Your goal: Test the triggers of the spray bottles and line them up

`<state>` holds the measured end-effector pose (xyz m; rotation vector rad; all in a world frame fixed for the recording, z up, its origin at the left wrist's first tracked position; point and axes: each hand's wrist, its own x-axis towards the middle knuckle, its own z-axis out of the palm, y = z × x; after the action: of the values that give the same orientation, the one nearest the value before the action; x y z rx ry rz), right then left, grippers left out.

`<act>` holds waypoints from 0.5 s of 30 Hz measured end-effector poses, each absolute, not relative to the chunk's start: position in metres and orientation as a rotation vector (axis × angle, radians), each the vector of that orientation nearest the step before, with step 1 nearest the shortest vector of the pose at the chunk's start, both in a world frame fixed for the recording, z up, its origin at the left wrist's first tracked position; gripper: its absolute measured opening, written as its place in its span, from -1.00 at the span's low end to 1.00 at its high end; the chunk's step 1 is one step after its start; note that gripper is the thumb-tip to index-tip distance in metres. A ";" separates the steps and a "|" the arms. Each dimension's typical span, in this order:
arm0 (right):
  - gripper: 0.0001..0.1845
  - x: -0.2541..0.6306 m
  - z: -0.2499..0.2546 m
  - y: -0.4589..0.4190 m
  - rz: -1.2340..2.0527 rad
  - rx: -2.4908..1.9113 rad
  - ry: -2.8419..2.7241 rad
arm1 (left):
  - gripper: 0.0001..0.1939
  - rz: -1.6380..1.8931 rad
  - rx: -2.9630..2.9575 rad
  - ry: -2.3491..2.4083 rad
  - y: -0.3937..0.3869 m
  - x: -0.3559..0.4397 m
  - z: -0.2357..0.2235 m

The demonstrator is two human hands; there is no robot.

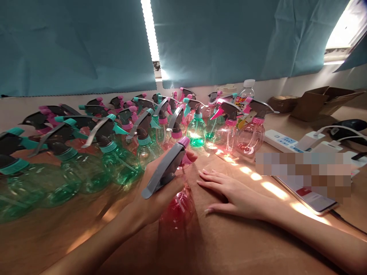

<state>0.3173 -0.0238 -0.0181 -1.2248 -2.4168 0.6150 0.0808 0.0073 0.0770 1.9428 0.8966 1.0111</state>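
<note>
My left hand is wrapped round the neck of a pink spray bottle with a grey lever and pink nozzle. This bottle stands on the brown tabletop, its clear pink body partly hidden by my fingers. To its right, my right hand lies flat on the table, fingers stretched out, holding nothing. Just behind are more spray bottles, among them a green one with a teal collar and a pink one. Green bottles with teal collars line the left side.
At the right lie a white power strip with chargers and a phone, partly pixelated. An open cardboard box sits behind them. A clear capped bottle stands near the wall, below blue-green curtains.
</note>
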 end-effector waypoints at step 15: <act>-0.25 0.319 -0.018 -0.023 0.527 -1.364 -2.428 | -0.57 1.013 1.959 0.803 0.011 0.079 0.071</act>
<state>0.3186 -0.0233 -0.0182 -1.3637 -2.4278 0.5267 0.0791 0.0108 0.0708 1.9588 0.8026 1.0135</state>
